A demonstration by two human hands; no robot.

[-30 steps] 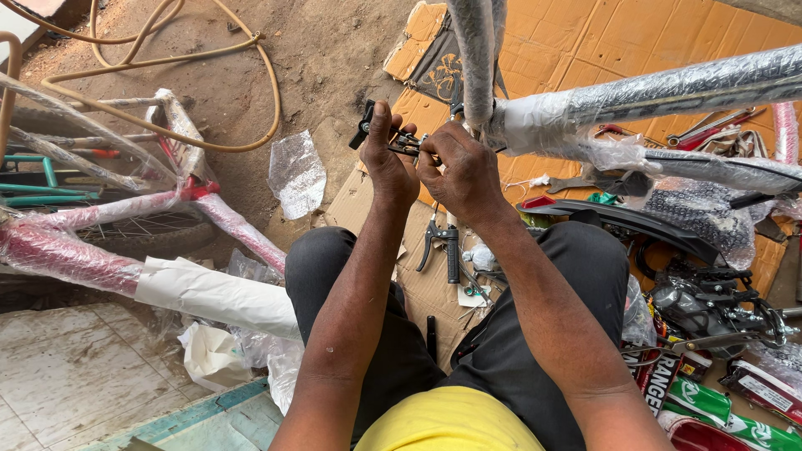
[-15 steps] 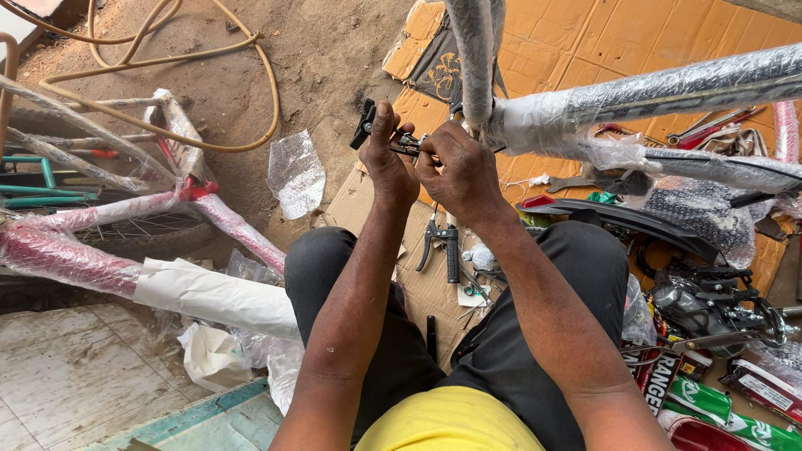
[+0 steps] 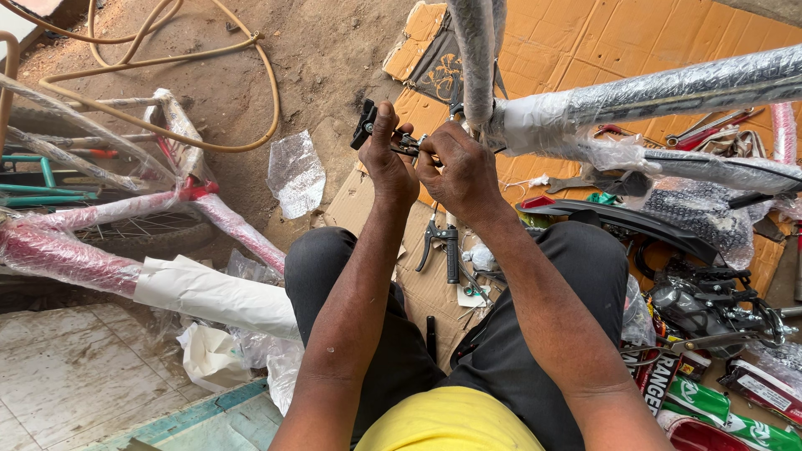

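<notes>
Near the frame's top centre, both hands, left hand [image 3: 386, 163] and right hand [image 3: 462, 171], pinch a small black brake part [image 3: 368, 125] by the wrapped bicycle frame [image 3: 652, 92], apparently fitting it; alignment seems needed.

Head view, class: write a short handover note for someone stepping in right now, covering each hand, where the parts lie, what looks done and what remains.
Left hand: pinches a small black metal brake part by the wrapped grey bicycle frame tube.
Right hand: fingers grip the same part's inner end.
Nearby: a black brake lever with silver blade lies on the brown cardboard sheet between the knees.
Done: part lifted to the frame.
Left: it seems not yet fixed; the frame is still wrapped.
</notes>
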